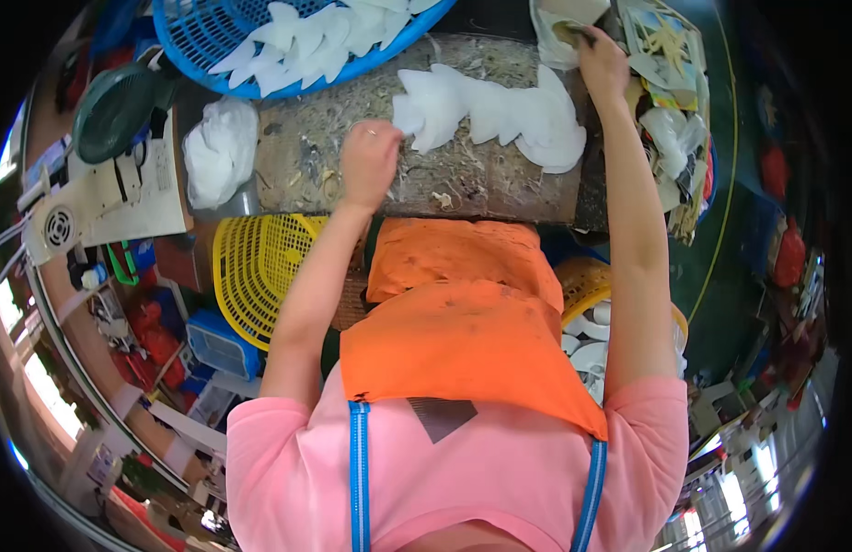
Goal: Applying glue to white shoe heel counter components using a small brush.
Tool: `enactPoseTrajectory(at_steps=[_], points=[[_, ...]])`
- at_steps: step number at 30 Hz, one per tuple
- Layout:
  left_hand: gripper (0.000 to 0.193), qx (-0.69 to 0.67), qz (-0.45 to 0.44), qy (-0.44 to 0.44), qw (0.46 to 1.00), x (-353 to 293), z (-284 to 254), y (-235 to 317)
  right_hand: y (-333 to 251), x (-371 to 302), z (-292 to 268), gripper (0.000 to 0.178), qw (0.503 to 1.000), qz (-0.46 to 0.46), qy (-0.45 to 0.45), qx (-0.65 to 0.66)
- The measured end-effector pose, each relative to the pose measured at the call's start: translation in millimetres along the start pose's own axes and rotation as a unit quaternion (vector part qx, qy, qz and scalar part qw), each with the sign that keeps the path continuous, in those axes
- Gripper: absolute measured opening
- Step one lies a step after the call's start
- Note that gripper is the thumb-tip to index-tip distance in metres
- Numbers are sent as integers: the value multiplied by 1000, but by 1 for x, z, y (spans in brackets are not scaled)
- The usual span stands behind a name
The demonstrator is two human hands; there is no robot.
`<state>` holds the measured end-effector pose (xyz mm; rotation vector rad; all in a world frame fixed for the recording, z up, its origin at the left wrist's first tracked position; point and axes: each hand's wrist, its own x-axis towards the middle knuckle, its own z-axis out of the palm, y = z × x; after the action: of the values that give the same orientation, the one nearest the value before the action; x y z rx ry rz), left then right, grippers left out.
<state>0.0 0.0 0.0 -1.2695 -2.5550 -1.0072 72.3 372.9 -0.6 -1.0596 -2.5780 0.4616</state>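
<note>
Across the worn, stained work board (306,166) lies a row of thin, white, pointed pieces (500,109), overlapping one another. At the row's left end is my left hand (371,164), its fingers curled closed beside the outermost piece; whether they pinch anything is hidden. My right hand (604,69) reaches to the far right, over a whitish plastic-lined container (559,57). Its fingers are closed on a small brownish-dark object (566,33) whose kind I cannot make out.
A blue basket (191,57) with similar white pieces stands at the back left. Beside the board's left end sits a crumpled plastic bag (221,152). Yellow baskets (251,267) are below the board's near edge. A cluttered box (670,55) stands at right.
</note>
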Motion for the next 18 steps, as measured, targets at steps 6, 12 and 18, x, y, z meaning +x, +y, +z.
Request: enactPoseTrajectory(at_steps=[6,12,18], points=[[11,19,-20,-34,999,-42,36,-5,-88,-90,13,28,861,43,-434,262],[21,27,-32,-34,999,-49,38,-4,-133,-122,62,21,916,-254,-185,248],[22,66,-103,-52,991,-40,22,1,-129,-121,21,19,925,-99,-313,193]])
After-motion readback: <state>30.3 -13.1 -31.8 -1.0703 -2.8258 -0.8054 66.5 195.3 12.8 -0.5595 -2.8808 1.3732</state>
